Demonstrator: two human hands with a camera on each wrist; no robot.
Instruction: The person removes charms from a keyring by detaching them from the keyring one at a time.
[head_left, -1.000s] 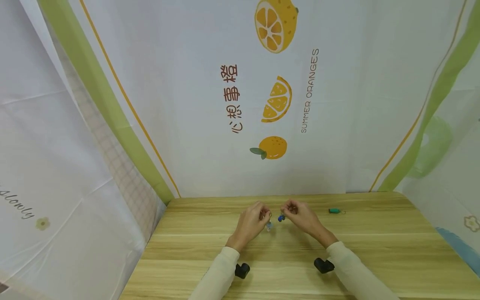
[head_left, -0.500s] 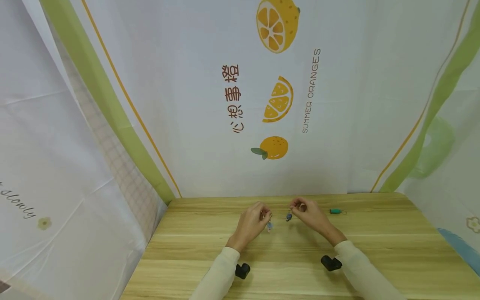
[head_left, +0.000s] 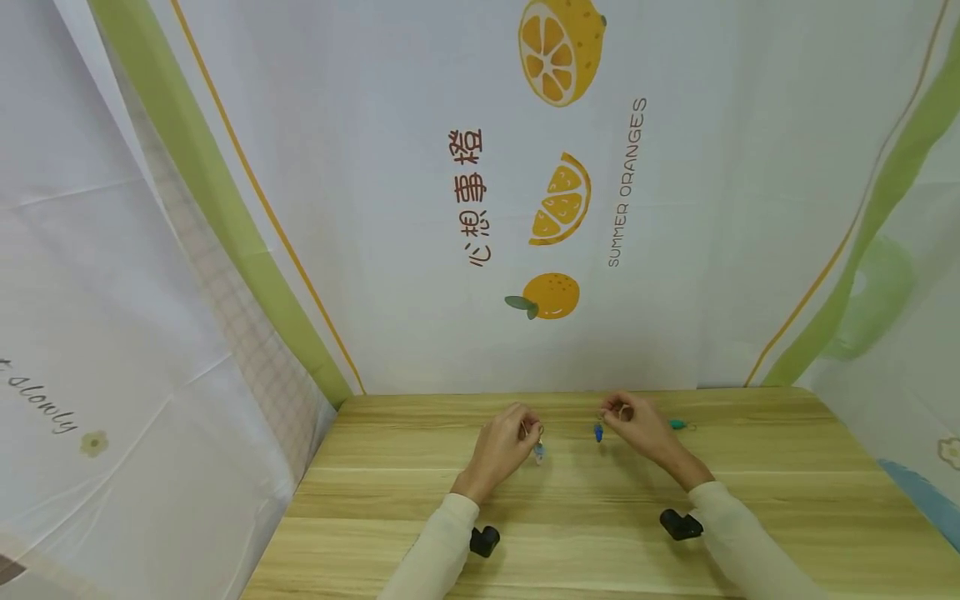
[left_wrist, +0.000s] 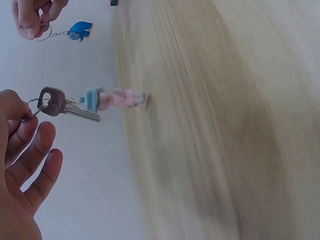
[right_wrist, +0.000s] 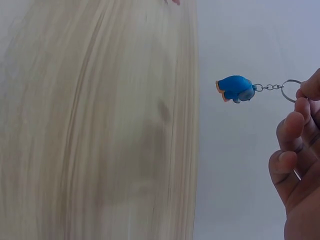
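The right hand (head_left: 636, 423) has carried the blue charm (head_left: 597, 432), seemingly dangling, rightward.

Left hand (head_left: 504, 445) and right hand (head_left: 637, 425) raised apart, fingers (right_wrist: 289, 131) pinching.

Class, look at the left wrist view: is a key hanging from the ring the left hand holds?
Yes, a key hangs from the ring pinched by the left hand.

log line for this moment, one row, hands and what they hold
left hand: pinches key ring with key and pink charm | right hand: pinches ring of blue charm | green keychain: on table
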